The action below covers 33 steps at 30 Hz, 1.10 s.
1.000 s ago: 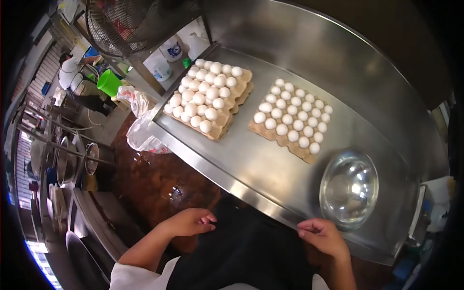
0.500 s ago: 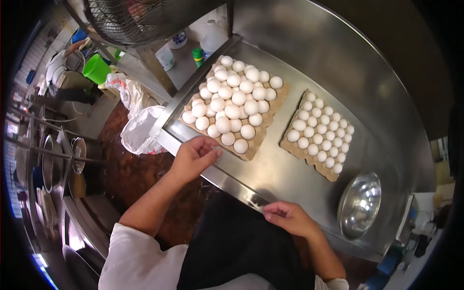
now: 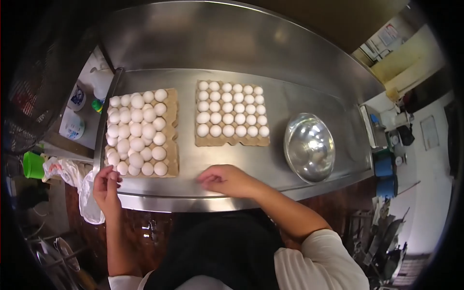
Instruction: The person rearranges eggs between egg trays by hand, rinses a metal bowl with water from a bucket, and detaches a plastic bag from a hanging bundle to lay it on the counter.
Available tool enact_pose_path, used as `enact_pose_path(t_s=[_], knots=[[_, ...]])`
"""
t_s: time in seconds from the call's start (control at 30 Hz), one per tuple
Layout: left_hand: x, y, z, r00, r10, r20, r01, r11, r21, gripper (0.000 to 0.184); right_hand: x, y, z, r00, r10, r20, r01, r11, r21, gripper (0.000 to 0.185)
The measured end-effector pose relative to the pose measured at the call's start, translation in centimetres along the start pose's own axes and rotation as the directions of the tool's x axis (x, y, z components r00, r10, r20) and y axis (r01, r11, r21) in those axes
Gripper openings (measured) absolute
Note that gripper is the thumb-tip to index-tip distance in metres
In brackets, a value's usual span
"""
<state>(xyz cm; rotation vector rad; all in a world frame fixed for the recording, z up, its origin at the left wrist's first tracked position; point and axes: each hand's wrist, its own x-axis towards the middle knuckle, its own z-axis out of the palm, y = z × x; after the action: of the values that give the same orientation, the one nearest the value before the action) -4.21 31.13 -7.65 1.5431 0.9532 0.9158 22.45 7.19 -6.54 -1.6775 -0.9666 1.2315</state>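
A working food-service kitchen, by the look of it; a long stainless-steel counter (image 3: 261, 162) backed by a tall metal splashback (image 3: 193, 38) fills the view; white eggs (image 3: 227, 107) sit there in bulk, in full cardboard trays (image 3: 232, 141), beside a wide steel bowl (image 3: 309, 150); labelled white tubs (image 3: 72, 124) stand at the left; a dark apron (image 3: 212, 246) covers the person's front; the reddish floor (image 3: 145, 237) gleams.

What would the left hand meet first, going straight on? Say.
The left hand would probably meet the brown cardboard tray of piled white eggs, at its near-left corner; depth is unclear.
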Motion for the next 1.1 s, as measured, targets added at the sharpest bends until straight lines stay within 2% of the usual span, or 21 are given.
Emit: enact_pose_path(t_s=[0.07,0.13,0.17,0.2,0.23,0.3,0.37,0.4,0.47,0.5,0.6,0.7,0.73,0.77,0.8,0.83,0.97,1.07,1.1], knots=[[-1.5,0.3,1.3,0.995,-0.007,0.097,0.011,0.999,-0.047,0.026,-3.4,2.4,-3.0,0.987,-0.001,-0.159,0.016,0.996,0.093,0.03],[-3.6,0.1,2.6,0.981,-0.063,0.186,0.09,0.986,-0.138,0.025,-8.0,5.7,-7.3,0.845,0.084,-0.529,-0.135,0.989,-0.059,0.033],[-4.8,0.2,3.2,0.972,-0.099,0.215,0.128,0.984,-0.125,0.024,-10.9,8.5,-10.1,0.716,0.038,-0.697,-0.069,0.997,-0.016,0.036],[-5.9,0.4,3.9,0.96,-0.135,0.247,0.166,0.98,-0.109,0.024,-14.0,9.2,-12.6,0.491,0.002,-0.871,-0.305,0.937,-0.17,0.038],[-6.8,0.2,4.6,0.946,-0.157,0.282,0.196,0.974,-0.115,0.022,-17.1,11.9,-15.6,0.304,-0.042,-0.952,-0.343,0.927,-0.15,0.043],[-8.4,0.1,6.2,0.917,-0.19,0.35,0.237,0.967,-0.097,0.021,-22.2,13.5,-18.9,0.04,-0.018,-0.999,-0.395,0.918,-0.032,0.052],[-9.7,-0.1,7.8,0.894,-0.208,0.396,0.265,0.959,-0.097,0.019,-26.7,22.5,-22.2,-0.037,-0.264,-0.964,-0.649,0.739,-0.177,0.057],[-10.1,0.4,8.8,0.897,-0.194,0.398,0.246,0.966,-0.083,0.019,-27.8,25.8,-23.5,-0.048,-0.389,-0.92,-0.757,0.616,-0.221,0.06],[-10.8,1.5,10.8,0.895,-0.168,0.413,0.205,0.978,-0.047,0.019,-28.8,26.7,-24.3,-0.027,0.019,-0.999,-0.608,0.793,0.031,0.07],[-11.0,2.1,11.7,0.893,-0.161,0.42,0.196,0.98,-0.042,0.019,-29.2,27.3,-24.0,0.015,0.23,-0.973,-0.529,0.828,0.188,0.074],[-12.1,3.9,14.0,0.889,-0.156,0.43,0.165,0.986,0.016,0.02,-27.6,22.7,-22.7,0.104,0.466,-0.879,-0.318,0.853,0.415,0.056],[-13.8,4.1,15.6,0.892,-0.134,0.432,0.087,0.988,0.126,0.021,-28.5,27.3,-26.1,0.196,0.387,-0.901,-0.352,0.885,0.303,0.031],[-14.7,3.7,16.0,0.898,-0.111,0.426,0.053,0.988,0.145,0.021,-28.1,28.3,-26.7,0.182,0.366,-0.913,-0.27,0.911,0.311,0.022],[-15.5,4.8,16.6,0.882,-0.182,0.435,0.15,0.983,0.107,0.021,-27.8,27.9,-27.0,0.159,0.348,-0.924,-0.186,0.93,0.318,0.014],[-16.0,5.7,17.1,0.857,-0.246,0.453,0.245,0.967,0.063,0.021,-27.7,26.7,-27.3,0.208,0.36,-0.91,-0.215,0.924,0.316,0.016],[-16.8,4.4,17.0,0.876,-0.183,0.446,0.15,0.983,0.108,0.022,-27.9,25.2,-27.7,0.246,0.37,-0.896,-0.245,0.918,0.311,0.019],[-19.0,2.4,17.1,0.856,-0.227,0.464,0.188,0.974,0.13,0.025,-28.5,25.7,-29.5,0.324,0.348,-0.88,-0.286,0.922,0.259,0.023],[-19.2,1.8,17.5,0.836,-0.185,0.516,0.049,0.963,0.265,0.028,-29.3,26.8,-30.8,0.383,0.368,-0.848,-0.331,0.911,0.246,0.025],[-19.1,2.7,17.9,0.839,-0.158,0.521,-0.015,0.95,0.312,0.031,-30.1,28.6,-31.6,0.33,0.24,-0.913,-0.332,0.935,0.126,0.037]])
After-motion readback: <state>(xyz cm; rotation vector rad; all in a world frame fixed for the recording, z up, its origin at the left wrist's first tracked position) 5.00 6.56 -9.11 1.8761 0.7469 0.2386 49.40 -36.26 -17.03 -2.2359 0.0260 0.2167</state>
